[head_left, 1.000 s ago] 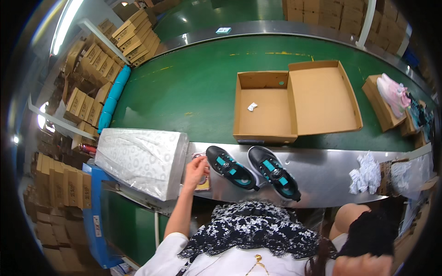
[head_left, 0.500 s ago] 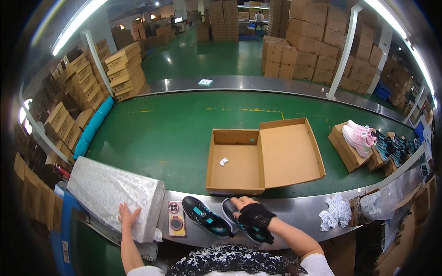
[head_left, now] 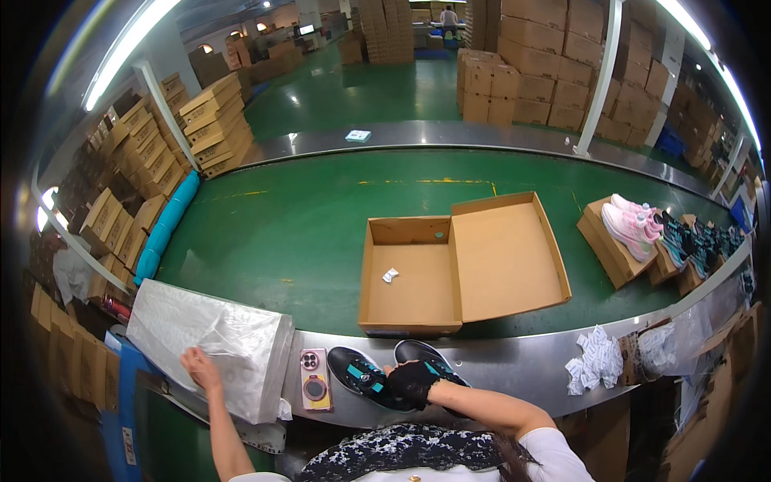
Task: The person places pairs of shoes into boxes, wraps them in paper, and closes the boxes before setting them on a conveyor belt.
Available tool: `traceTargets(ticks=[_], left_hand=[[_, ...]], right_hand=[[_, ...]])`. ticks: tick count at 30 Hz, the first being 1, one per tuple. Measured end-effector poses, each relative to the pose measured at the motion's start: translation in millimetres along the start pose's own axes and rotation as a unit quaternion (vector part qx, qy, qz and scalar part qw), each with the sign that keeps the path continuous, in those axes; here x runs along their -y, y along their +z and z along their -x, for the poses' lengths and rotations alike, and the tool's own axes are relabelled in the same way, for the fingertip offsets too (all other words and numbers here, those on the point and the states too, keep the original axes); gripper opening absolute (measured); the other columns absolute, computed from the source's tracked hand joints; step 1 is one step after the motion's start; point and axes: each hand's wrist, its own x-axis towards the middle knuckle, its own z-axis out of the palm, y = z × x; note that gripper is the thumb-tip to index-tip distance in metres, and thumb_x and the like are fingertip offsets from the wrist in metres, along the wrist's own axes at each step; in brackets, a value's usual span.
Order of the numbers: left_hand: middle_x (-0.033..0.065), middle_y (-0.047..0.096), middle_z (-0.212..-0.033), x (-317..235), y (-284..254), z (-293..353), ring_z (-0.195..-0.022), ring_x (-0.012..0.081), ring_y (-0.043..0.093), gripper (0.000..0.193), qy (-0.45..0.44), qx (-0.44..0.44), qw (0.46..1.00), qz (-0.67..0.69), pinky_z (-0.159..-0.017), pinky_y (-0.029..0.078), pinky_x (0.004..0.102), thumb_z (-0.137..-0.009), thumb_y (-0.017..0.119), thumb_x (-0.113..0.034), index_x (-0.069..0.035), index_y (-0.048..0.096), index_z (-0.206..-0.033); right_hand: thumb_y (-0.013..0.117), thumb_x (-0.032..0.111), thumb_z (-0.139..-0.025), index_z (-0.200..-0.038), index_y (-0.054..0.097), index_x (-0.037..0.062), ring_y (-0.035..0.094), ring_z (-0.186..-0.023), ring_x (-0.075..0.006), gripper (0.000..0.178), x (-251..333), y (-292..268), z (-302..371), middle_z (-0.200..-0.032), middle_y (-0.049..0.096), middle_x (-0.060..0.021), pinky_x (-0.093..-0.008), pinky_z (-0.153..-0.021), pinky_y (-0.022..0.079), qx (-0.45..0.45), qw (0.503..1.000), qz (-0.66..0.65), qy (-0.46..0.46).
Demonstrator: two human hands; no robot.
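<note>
A thick stack of white patterned wrapping paper (head_left: 241, 329) lies at the left of the metal ledge. My left hand (head_left: 201, 369) pinches the top sheet, which is creased and pulled up near the fingers. Two black sneakers with teal trim lie side by side, soles down, in front of me. My right hand (head_left: 414, 382), in a black fingerless glove, reaches across the right sneaker (head_left: 419, 353). Its fingers curl onto the inner side of the left sneaker (head_left: 353, 369), and the glove hides parts of both shoes.
An open cardboard shoebox (head_left: 409, 297) with a small white packet (head_left: 390, 275) stands on the green belt (head_left: 273, 217). A phone (head_left: 315, 381) lies beside the paper. White packets (head_left: 594, 361) are heaped at right, near pink-and-white sneakers (head_left: 630, 229) on a box. A person (head_left: 449, 20) is far off.
My left hand has gone from lying spread on the paper to pinching its top sheet, wrinkling it. My right hand has moved left, from the right sneaker's front to the left sneaker.
</note>
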Motion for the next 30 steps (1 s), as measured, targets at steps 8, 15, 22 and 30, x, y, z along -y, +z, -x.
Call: traceTargets(ticks=[8, 15, 22, 30], left_hand=[[-0.0006, 0.043, -0.076, -187.0, -78.6, -51.0, -0.065, 0.0077, 0.042, 0.010, 0.050, 0.135, 0.915, 0.376, -0.056, 0.039, 0.0218, -0.087, 0.042, -0.009, -0.004, 0.047, -0.081], [0.0030, 0.047, -0.072, -391.8, -58.0, 19.6, -0.065, 0.0092, 0.044, 0.011, 0.105, 0.356, 0.730, 0.574, -0.057, 0.039, 0.0249, -0.084, 0.051, -0.011, -0.001, 0.048, -0.084], [0.0210, 0.037, -0.125, -398.0, -13.5, 60.7, -0.120, 0.0347, 0.031, 0.059, 0.480, 0.327, 0.741, 0.338, -0.096, 0.026, 0.0504, -0.072, 0.066, -0.026, -0.005, 0.042, -0.121], [0.0213, 0.030, -0.131, -274.5, 93.4, 34.5, -0.124, 0.0352, 0.025, 0.072, 0.388, 0.230, 0.890, 0.064, -0.095, 0.015, 0.0612, -0.067, 0.068, -0.038, -0.009, 0.039, -0.126]], right_hand=[[0.059, 0.033, -0.073, -0.123, 0.038, 0.0021, 0.054, -0.095, -0.0290, 0.062, -10.5, -34.2, 0.0, -0.107, 0.051, -0.0194, -0.0366, -0.081, 0.043, -0.055, 0.972, -0.179, -0.143], [0.065, 0.027, -0.075, -0.116, 0.045, 0.0078, 0.055, -0.061, -0.0115, 0.049, 1.4, -100.6, -39.7, -0.090, 0.057, -0.0053, -0.0243, -0.059, 0.048, -0.298, 0.701, -0.648, -0.011], [0.059, 0.016, -0.080, -0.092, 0.055, 0.0073, 0.058, -0.068, -0.0170, 0.016, -189.0, -141.4, 68.7, -0.072, 0.058, -0.0035, -0.0280, -0.061, 0.047, -0.615, 0.477, -0.611, 0.147], [0.063, 0.012, -0.074, -0.094, 0.054, 0.0027, 0.058, -0.067, -0.0181, 0.024, -278.1, -157.1, 217.0, -0.080, 0.058, -0.0069, -0.0249, -0.054, 0.045, -0.817, 0.244, -0.485, 0.191]])
